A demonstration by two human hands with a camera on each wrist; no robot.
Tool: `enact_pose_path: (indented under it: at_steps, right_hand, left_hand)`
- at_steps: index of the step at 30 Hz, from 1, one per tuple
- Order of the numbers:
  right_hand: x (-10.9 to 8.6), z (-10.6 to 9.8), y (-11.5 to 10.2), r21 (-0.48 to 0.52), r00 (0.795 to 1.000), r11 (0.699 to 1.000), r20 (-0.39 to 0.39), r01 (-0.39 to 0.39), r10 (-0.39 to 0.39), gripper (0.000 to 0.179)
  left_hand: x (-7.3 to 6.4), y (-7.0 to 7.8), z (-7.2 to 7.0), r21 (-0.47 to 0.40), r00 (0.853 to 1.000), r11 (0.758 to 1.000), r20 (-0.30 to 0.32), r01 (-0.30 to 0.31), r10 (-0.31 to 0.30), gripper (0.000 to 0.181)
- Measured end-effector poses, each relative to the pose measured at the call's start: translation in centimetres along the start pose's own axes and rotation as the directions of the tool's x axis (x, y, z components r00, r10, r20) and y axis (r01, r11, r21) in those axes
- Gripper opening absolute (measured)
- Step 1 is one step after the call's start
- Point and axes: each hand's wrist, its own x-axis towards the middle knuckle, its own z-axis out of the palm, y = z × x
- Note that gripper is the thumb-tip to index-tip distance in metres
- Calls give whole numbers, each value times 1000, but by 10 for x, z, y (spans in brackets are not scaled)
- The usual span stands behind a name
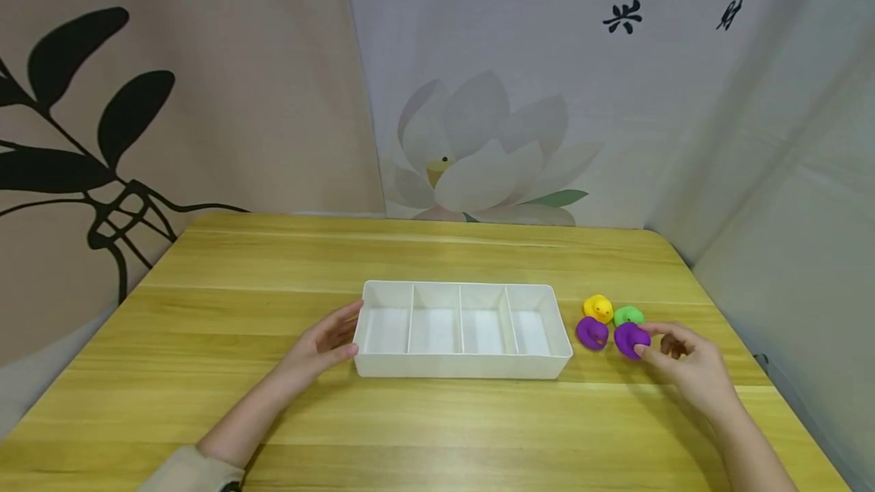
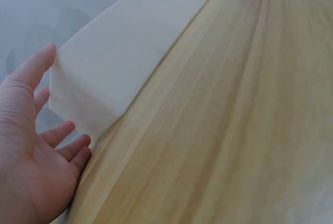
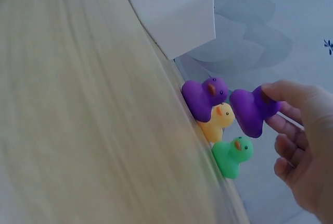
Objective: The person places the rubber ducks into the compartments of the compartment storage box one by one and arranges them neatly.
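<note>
1. Hands are working on a wooden table (image 1: pixel 205 340) in front of a wall hanging with a lotus print (image 1: pixel 478 158).
2. Left hand (image 1: pixel 321 348) is resting against the left end wall of a white divided tray (image 1: pixel 465 364); fingers are lying straight and relaxed along the wall, curled round nothing. In the left wrist view the left hand (image 2: pixel 31 151) is showing an open palm, thumb raised beside the tray's near-left corner (image 2: pixel 114 62).
3. Tray is sitting at the middle of the table, long side running left to right, with four compartments in a row.
4. Right hand (image 1: pixel 690 370) is pinching a purple duck (image 1: pixel 630 339) just right of the tray. In the right wrist view thumb and fingertips (image 3: pixel 283 91) are closing on the purple duck (image 3: pixel 252 110) about its head; remaining fingers are curling loosely below it.
5. Held duck is appearing raised off the tabletop in the right wrist view; the head view is not settling this.
6. Second purple duck (image 1: pixel 592 332) is standing nearest the tray, just left of the held one.
7. Yellow duck (image 1: pixel 598 307) is sitting just beyond the second purple duck, touching it in the right wrist view.
8. Green duck (image 1: pixel 628 315) is sitting right of the yellow one, on the far side of the held duck.
9. All four ducks are clustering close together outside the tray.
</note>
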Motion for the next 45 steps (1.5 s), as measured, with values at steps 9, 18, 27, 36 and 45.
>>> enact_pose_path:
  at_steps: [9, 18, 27, 36, 45]
  right_hand:
    - [-2, -2, -15, 15, 999, 1000, -53, -1, 2, 31]
    - [-3, -2, -30, -5, 998, 1000, -57, 3, -4, 32]
    - [-3, -1, -56, -19, 995, 998, -70, 67, -68, 29]
    - [-3, 6, -82, 3, 987, 990, -80, 139, -138, 24]
    - [2, 17, -102, 69, 989, 988, -60, 139, -135, 27]
  left_hand:
    - [1, 1, 1, 5, 1000, 1000, -4, 7, -7, 66]
    - [-1, 0, 2, -4, 1000, 1000, 0, -4, 4, 66]
    - [0, 2, 2, -7, 1000, 1000, 5, -11, 11, 66]
    - [0, 0, 0, -5, 1000, 1000, -1, 1, -1, 66]
    - [1, 0, 1, -8, 1000, 1000, -4, 9, -9, 67]
